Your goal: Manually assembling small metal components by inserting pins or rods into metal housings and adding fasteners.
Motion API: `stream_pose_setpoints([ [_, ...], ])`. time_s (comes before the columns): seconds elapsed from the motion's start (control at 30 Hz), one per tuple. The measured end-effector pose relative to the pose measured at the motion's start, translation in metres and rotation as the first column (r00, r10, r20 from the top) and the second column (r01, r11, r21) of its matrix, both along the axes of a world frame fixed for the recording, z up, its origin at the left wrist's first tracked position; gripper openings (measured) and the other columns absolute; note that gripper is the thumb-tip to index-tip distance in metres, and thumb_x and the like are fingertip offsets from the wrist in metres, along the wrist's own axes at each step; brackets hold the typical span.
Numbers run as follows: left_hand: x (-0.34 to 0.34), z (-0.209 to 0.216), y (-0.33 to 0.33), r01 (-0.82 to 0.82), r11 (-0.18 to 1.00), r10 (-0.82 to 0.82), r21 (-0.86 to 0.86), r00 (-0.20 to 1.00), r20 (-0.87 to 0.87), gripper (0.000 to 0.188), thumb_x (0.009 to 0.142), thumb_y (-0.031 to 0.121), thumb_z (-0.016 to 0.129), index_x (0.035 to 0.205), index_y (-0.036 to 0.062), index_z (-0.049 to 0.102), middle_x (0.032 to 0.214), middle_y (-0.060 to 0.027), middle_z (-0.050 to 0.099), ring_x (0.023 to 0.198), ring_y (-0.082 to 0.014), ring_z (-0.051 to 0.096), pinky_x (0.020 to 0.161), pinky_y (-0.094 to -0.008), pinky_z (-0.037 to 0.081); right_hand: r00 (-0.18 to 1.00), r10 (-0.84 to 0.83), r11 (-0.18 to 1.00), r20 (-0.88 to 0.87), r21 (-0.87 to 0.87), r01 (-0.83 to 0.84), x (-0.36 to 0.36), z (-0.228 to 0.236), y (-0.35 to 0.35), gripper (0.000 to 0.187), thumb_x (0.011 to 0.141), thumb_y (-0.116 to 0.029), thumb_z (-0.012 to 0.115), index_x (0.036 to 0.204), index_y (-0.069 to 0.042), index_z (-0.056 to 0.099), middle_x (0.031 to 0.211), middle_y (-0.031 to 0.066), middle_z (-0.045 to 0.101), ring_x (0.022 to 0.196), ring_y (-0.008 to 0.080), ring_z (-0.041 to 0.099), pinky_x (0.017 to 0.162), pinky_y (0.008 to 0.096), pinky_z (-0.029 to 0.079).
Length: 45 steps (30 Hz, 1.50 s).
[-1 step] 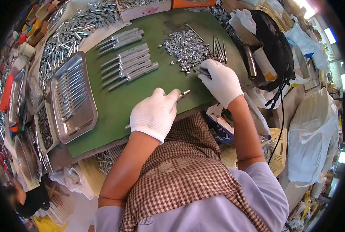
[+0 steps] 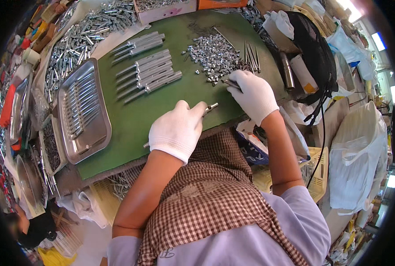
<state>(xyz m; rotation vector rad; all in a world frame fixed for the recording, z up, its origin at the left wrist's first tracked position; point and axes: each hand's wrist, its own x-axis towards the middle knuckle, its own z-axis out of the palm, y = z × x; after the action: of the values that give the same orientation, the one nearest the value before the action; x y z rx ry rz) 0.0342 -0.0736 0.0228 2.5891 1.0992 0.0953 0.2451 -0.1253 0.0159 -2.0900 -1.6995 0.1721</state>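
Note:
My left hand (image 2: 178, 129), in a white knit glove, is closed around a metal rod with a hollow tube end (image 2: 211, 108) that sticks out past the fingers. Most of the rod is hidden by the hand; its thin end shows beside the wrist. My right hand (image 2: 253, 94), gloved alike, pinches a slim metal piece (image 2: 231, 83) between thumb and fingers, its kind partly covered. Just beyond that hand lies a heap of small silver metal sleeves (image 2: 211, 55). Several thin pointed pins (image 2: 252, 56) lie beside the heap.
Rows of tube-and-rod pieces (image 2: 148, 75) lie on the green work mat (image 2: 131, 128). Left of them, a steel tray (image 2: 109, 128) holds more rods. Loose metal parts (image 2: 80, 42) are piled behind. A metal cylinder (image 2: 287, 71) and a black mesh bag (image 2: 310, 48) stand at right.
My right hand has shifted very slightly, and the slim piece in its fingers shows at a slightly different angle. My left hand stays in place.

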Motion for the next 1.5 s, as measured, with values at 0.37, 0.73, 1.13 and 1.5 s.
stream_pose_setpoints([
  [0.37,-0.001,0.0,-0.001,0.008,1.0,-0.008,0.004,1.0,0.012,0.02,0.089,0.025,0.057,0.109,0.0239,0.062,0.085,-0.0094,0.058,0.07,-0.0319,0.064,0.06,-0.0441,0.052,0.944,0.271,0.962,-0.188,0.092,-0.258,-0.019,0.001,-0.012,0.015,0.086,-0.017,0.064,0.094,-0.005,0.063,0.091,0.0139,0.061,0.083,0.0351,0.063,0.073,0.0436,0.051],
  [0.73,-0.002,-0.003,0.0,0.032,0.999,-0.032,0.003,0.998,0.051,0.023,0.09,0.025,0.057,0.112,0.025,0.062,0.084,-0.0088,0.058,0.067,-0.0321,0.063,0.059,-0.0438,0.052,0.964,0.218,0.971,-0.15,-0.07,-0.23,-0.029,-0.003,-0.008,0.016,0.084,-0.019,0.066,0.094,-0.007,0.062,0.089,0.014,0.062,0.083,0.0347,0.063,0.073,0.043,0.051],
  [1.13,-0.005,-0.01,0.003,0.094,0.994,-0.095,0.049,0.995,0.025,0.024,0.092,0.027,0.057,0.115,0.0268,0.061,0.085,-0.01,0.055,0.068,-0.0316,0.063,0.058,-0.0445,0.052,0.943,0.317,0.908,-0.103,-0.255,-0.333,-0.02,0.016,0.013,0.023,0.083,-0.025,0.066,0.089,-0.003,0.059,0.089,0.0178,0.062,0.085,0.0376,0.062,0.076,0.044,0.049],
  [1.5,-0.002,0.0,0.006,0.138,0.99,-0.136,0.02,0.988,-0.075,0.032,0.095,0.027,0.053,0.127,0.0305,0.054,0.083,-0.0127,0.056,0.066,-0.0341,0.063,0.058,-0.0443,0.053,-0.214,0.263,0.958,-0.941,0.228,0.174,-0.037,-0.007,0.016,0.035,0.097,-0.034,0.047,0.082,-0.004,0.056,0.058,-0.0018,0.037,0.048,0.0093,0.032,0.044,0.0241,0.025],
])
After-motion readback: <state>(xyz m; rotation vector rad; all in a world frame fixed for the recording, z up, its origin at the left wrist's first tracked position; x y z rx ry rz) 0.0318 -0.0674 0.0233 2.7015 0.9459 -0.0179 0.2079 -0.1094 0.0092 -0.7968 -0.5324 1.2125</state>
